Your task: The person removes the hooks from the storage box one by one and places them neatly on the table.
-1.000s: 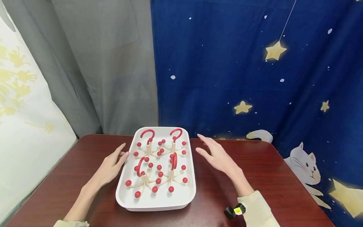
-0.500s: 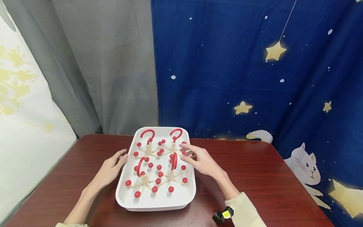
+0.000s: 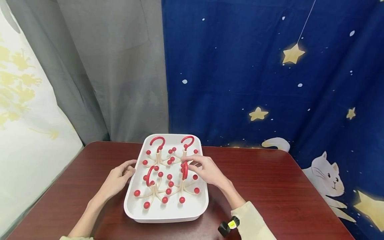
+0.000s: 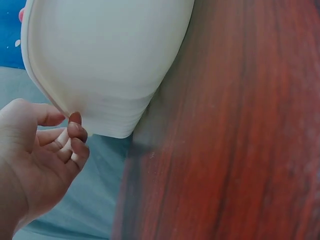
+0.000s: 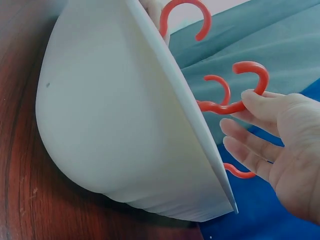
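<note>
A white tray (image 3: 192, 210) holds several branching hangers, each with a red hook on top and cream arms ending in red balls. My right hand (image 3: 206, 171) pinches the red hook of the front right hanger (image 3: 181, 186); in the right wrist view the thumb lies against that red hook (image 5: 260, 75). At the tray's left side, my left hand (image 3: 117, 180) holds the rim with curled fingers, seen up close as the left hand (image 4: 45, 160) beside the tray wall (image 4: 110, 55). The front left hanger (image 3: 154, 189) and both back hangers stand in the tray untouched.
The tray stands on a dark red wooden table (image 3: 255, 180). Behind the table hang a grey curtain (image 3: 120, 73) and a blue curtain (image 3: 228, 73) with stars. A black device (image 3: 229, 226) sits by the right sleeve.
My right hand has moved left from beside the tray to over it, and now pinches the front right hanger's hook. My left hand's fingers have curled more at the tray's left rim.
</note>
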The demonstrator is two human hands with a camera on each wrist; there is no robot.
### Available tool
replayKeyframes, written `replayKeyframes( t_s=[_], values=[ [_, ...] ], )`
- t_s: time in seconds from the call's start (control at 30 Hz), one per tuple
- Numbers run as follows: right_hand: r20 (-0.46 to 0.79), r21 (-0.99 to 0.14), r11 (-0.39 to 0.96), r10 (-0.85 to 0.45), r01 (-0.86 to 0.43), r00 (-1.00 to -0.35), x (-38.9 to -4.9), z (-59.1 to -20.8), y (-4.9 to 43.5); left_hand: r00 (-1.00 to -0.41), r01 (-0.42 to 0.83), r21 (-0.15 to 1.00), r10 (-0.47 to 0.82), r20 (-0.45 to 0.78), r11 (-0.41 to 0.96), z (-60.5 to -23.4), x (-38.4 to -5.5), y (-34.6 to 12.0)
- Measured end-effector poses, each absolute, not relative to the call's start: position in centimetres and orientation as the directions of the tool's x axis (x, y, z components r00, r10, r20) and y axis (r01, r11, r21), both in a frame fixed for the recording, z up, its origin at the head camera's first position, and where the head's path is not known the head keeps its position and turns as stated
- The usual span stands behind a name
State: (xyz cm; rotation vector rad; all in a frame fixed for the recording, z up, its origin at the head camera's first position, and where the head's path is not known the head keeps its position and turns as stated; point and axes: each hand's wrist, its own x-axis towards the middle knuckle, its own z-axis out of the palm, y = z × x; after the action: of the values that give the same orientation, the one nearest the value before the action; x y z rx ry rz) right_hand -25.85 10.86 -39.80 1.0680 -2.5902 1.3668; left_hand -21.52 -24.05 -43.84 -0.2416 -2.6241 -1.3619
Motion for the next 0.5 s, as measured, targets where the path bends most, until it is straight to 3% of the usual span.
replayKeyframes(
  t_s=[0.5],
  values=[
    [0.410,-0.676,0.389,-0.508,-0.626,-0.758,-25.95,-39.65,10.51,-0.979,0.202,0.842,0.080,0.188,0.500,-44.32,-21.93,-24.24]
  ],
)
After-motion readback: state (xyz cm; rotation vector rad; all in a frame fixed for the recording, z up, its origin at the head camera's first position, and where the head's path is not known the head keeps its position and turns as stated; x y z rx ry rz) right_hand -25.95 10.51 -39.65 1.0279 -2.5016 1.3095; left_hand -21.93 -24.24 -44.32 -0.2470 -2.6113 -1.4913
